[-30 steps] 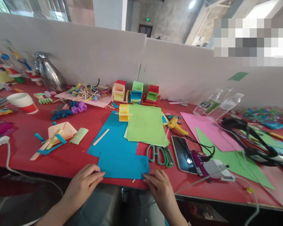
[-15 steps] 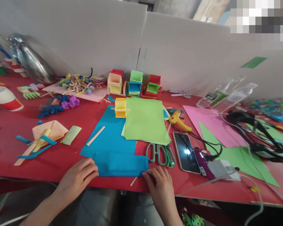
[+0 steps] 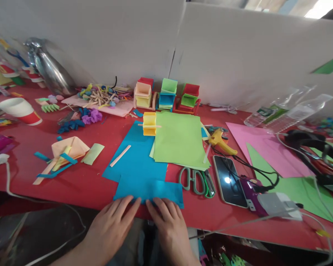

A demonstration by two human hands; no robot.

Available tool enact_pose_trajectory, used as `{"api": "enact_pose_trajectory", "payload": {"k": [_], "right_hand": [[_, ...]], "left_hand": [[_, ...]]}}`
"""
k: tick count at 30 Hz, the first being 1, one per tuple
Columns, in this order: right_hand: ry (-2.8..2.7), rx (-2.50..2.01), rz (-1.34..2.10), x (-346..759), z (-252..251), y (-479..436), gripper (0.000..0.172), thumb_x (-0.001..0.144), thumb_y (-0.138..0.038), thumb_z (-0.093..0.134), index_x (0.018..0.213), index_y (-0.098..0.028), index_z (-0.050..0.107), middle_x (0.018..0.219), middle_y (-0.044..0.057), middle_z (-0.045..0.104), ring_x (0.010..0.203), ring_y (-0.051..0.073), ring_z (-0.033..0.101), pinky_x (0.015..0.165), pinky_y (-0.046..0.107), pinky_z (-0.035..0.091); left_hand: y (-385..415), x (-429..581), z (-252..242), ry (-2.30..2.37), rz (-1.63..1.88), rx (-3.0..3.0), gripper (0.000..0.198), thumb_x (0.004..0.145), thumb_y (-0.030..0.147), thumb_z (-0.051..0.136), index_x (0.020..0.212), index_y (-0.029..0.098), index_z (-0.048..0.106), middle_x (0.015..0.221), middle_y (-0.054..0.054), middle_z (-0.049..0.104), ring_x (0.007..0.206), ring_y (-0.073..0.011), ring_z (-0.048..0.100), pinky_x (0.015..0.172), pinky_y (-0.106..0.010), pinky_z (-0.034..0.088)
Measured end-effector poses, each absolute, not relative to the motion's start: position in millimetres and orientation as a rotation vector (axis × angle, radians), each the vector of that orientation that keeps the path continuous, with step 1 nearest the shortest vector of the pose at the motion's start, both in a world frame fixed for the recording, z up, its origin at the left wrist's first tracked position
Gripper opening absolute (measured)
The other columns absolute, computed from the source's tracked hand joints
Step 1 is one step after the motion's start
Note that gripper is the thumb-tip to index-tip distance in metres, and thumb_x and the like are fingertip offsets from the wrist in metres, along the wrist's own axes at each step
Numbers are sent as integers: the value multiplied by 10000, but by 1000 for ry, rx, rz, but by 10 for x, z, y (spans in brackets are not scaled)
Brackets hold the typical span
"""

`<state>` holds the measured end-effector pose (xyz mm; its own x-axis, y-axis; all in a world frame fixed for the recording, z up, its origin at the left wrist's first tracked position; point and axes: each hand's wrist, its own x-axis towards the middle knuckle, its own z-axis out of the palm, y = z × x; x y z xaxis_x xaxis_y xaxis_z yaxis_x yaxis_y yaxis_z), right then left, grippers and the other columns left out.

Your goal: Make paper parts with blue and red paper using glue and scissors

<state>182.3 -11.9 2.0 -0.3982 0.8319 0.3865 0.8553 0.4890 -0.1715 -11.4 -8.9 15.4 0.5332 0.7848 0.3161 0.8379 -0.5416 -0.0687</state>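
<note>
A folded blue paper piece (image 3: 150, 189) lies at the near edge of the red table (image 3: 83, 184), on top of a larger blue sheet (image 3: 135, 157). My left hand (image 3: 113, 221) and my right hand (image 3: 166, 221) rest side by side on its near edge, fingers stretched flat and pressing the fold, fingertips almost touching in the middle. A green paper stack (image 3: 180, 140) lies just behind, with a small yellow folded paper box (image 3: 149, 123) at its left corner. Green-handled scissors (image 3: 195, 181) lie to the right of the blue piece.
A phone (image 3: 229, 180), yellow glue gun (image 3: 220, 140), purple charger with cables (image 3: 255, 195), pink and green sheets (image 3: 269, 151) and plastic bottles (image 3: 280, 111) fill the right. Coloured paper boxes (image 3: 166, 96), craft sticks (image 3: 102, 99), a metal jug (image 3: 51, 72) and a paper cup (image 3: 19, 111) stand behind and left.
Both hands slid inward from the outer corners of the blue piece to meet at the middle of its near edge. The camera tilted down and shifted slightly.
</note>
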Motion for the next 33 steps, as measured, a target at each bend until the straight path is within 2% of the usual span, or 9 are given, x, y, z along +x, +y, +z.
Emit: {"api": "enact_pose_trajectory", "payload": {"k": [4, 10, 16, 19, 24, 30, 33], "right_hand": [[-2259, -1487, -81, 1700, 15, -159, 357, 816, -144, 445, 1138, -239, 565, 1069, 46, 612, 967, 218, 493, 838, 361, 404], [-2204, -1566, -20, 2061, 137, -232, 344, 816, -129, 393, 1071, -203, 611, 1041, 80, 601, 941, 218, 526, 763, 346, 486], [-2152, -1527, 112, 2328, 175, -198, 268, 864, -190, 420, 1026, -187, 633, 977, 90, 605, 873, 205, 546, 742, 344, 497], [-2090, -1438, 157, 2360, 146, -111, 216, 871, -207, 455, 942, -202, 659, 898, 66, 618, 814, 184, 542, 704, 315, 489], [-2047, -1402, 167, 2373, 132, -26, 187, 871, -190, 465, 873, -196, 651, 833, 49, 614, 777, 175, 518, 697, 308, 455], [-1994, -1612, 155, 2285, 206, 0, 226, 888, -222, 414, 787, -189, 613, 828, 57, 554, 803, 190, 488, 722, 327, 413], [-1955, -1728, 109, 2245, 210, 37, 215, 876, -235, 432, 745, -187, 596, 845, 62, 537, 801, 197, 483, 709, 327, 403]], "left_hand": [[-115, -72, 194, -1402, -285, -2579, 354, 843, 224, 420, 1166, 264, 559, 1094, -48, 624, 918, -210, 565, 782, -340, 422], [-85, -118, 183, -1446, -277, -2657, 387, 850, 253, 428, 1230, 279, 500, 1117, -44, 598, 930, -188, 546, 809, -310, 425], [196, -327, 198, -1380, -551, -2924, 258, 873, 203, 415, 1045, 208, 608, 897, -40, 615, 820, -148, 552, 727, -257, 463], [336, -455, 204, -1390, -681, -3082, 223, 877, 188, 422, 971, 212, 623, 921, -34, 582, 862, -128, 543, 742, -234, 454], [457, -561, 176, -1195, -743, -3112, 212, 883, 173, 423, 954, 199, 621, 825, -23, 595, 769, -108, 552, 688, -217, 446], [559, -532, 130, -1240, -778, -3001, 170, 887, 235, 422, 917, 187, 582, 832, -12, 642, 818, -125, 592, 790, -261, 454], [595, -504, 132, -1322, -736, -3013, 156, 889, 236, 408, 903, 186, 555, 842, -12, 620, 831, -125, 582, 760, -244, 457]]}}
